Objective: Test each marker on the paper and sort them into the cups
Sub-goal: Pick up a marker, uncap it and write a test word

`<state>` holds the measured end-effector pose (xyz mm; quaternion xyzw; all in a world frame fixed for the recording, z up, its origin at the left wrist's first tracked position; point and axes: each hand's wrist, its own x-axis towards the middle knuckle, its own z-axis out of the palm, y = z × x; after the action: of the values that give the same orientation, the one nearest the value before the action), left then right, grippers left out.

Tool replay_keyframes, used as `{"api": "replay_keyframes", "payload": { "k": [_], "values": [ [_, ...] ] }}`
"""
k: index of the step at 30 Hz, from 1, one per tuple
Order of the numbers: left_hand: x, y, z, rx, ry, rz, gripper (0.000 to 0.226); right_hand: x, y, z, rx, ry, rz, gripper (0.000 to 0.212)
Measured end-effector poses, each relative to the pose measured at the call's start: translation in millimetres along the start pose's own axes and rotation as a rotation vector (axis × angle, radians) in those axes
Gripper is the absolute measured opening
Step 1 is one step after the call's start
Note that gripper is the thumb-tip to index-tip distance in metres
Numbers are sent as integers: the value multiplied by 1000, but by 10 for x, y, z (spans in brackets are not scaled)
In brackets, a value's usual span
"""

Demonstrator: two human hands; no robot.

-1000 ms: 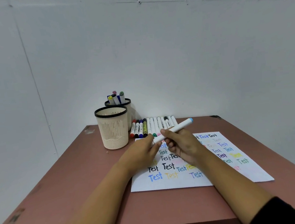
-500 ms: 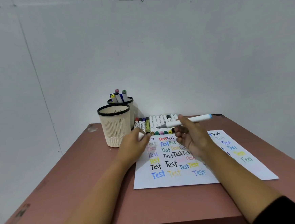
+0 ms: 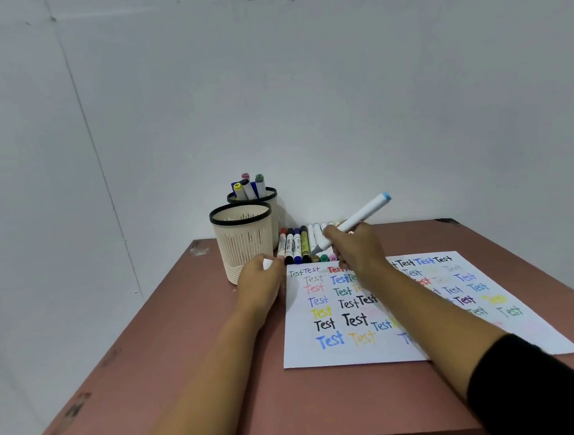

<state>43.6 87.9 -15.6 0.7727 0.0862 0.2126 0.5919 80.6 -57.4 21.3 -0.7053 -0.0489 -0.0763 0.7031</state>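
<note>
My right hand [image 3: 355, 251] grips a white marker [image 3: 361, 216] with a light-blue end, uncapped, its grey tip pointing down-left above the top edge of the paper [image 3: 354, 352]. My left hand [image 3: 261, 282] rests at the paper's upper left corner and pinches the marker's white cap [image 3: 267, 263]. The white paper is covered with "Test" written in many colours. A row of several markers [image 3: 296, 245] lies behind the paper. The near cream cup [image 3: 243, 241] looks empty; the far cup [image 3: 270, 198] behind it holds several markers.
The brown table [image 3: 194, 362] stands against a white wall. Its front edge is close to me and its left edge lies just beyond the cups. My black right sleeve [image 3: 539, 389] covers the paper's lower right part.
The cap came off the marker and stayed in my left hand. My right hand turned the marker tip-down and lowered it towards the top of the paper.
</note>
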Motion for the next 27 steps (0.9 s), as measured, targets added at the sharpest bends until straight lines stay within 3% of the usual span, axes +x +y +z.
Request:
{"api": "replay_keyframes", "payload": {
  "k": [5,21,27],
  "values": [
    [-11,3,-7,0,23,4,23,-35,182,253,-41,95,5,20],
    [12,-6,-6,-47,20,-2,25,-43,290,301,-192,21,-18,20],
    [16,-16,-1,-42,3,2,25,-48,288,295,-190,73,-24,16]
  ]
}}
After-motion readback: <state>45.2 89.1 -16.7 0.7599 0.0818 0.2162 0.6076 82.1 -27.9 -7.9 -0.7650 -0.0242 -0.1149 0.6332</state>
